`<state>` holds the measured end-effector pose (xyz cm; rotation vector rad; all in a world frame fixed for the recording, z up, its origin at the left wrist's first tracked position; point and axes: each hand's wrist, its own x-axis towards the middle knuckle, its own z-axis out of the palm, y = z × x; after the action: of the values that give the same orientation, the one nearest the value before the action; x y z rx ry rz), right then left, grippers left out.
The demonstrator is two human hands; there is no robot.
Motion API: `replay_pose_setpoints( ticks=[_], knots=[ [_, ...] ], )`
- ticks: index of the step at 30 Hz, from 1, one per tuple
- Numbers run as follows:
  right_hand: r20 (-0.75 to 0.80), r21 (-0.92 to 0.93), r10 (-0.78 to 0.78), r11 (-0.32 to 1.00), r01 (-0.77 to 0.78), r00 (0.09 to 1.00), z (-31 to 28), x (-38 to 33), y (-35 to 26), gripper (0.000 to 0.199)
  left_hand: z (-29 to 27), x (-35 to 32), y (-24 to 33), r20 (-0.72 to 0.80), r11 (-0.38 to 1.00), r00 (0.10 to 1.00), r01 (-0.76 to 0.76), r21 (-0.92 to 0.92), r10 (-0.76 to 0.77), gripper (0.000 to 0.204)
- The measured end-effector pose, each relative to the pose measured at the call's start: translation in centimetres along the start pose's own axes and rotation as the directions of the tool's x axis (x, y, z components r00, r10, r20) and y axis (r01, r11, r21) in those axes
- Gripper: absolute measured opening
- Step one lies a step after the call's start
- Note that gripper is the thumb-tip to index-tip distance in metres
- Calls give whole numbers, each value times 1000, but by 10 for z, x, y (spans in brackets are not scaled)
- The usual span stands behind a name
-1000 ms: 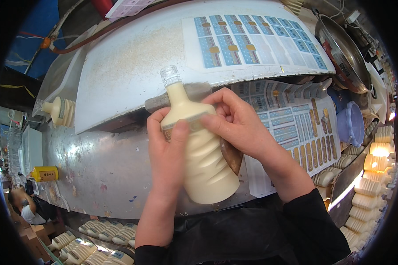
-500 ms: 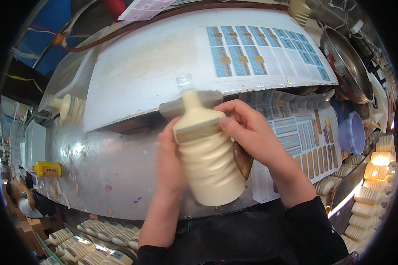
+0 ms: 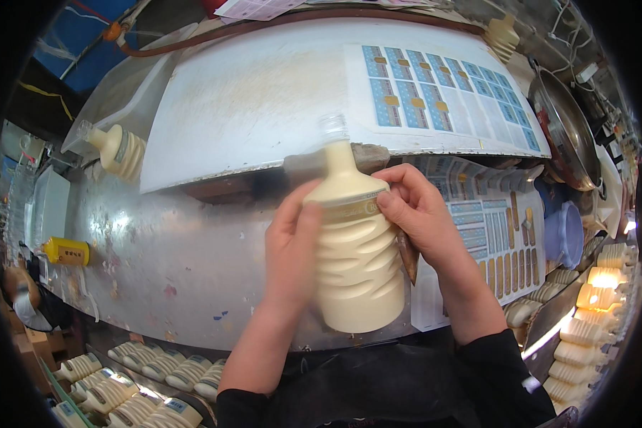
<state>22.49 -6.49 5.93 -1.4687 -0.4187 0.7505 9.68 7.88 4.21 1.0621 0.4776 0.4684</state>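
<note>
A cream-coloured bottle (image 3: 360, 257) with a wavy ribbed body and a clear threaded neck lies before me, neck pointing away. Across its shoulder runs a gold label strip (image 3: 349, 211). My left hand (image 3: 292, 239), slightly blurred, is closed along the bottle's left side. With thumb and bent fingers, my right hand (image 3: 417, 210) grips the bottle's right shoulder, the thumb pressing at the strip's right end. Below that palm juts a brown, pointed, blade-like piece (image 3: 408, 258); how it is held is hidden. Behind the neck sits a worn brownish block (image 3: 371, 158), partly covered by the bottle.
A raised white board (image 3: 250, 93) carries a sheet of blue labels (image 3: 424, 93). Gold strips lie on a label sheet (image 3: 481, 246) at right, near a purple bucket (image 3: 563, 232). Another bottle (image 3: 121, 151) and a yellow container (image 3: 68, 252) stand left. Several bottles (image 3: 125, 399) fill crates below.
The view has shifted, so the bottle and both hands appear farther right. The bottle sits more upright in view, and its gold strip shows more plainly. Both hands stay on it.
</note>
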Motion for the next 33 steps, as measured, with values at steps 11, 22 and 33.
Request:
replay_pose_setpoints(
  ticks=[11,22,33],
  knots=[
    [18,26,-21,999,21,1000,0,0,2,30,-2,1,-7,0,999,1000,-24,-36,24,36],
    [17,-142,13,990,-10,1000,-6,-10,-13,46,-10,-6,-12,47,954,993,121,-274,-113,49],
    [116,147,104,982,-120,988,-6,-16,16,59,-2,-21,-4,62,920,988,-158,360,145,79]
  ],
)
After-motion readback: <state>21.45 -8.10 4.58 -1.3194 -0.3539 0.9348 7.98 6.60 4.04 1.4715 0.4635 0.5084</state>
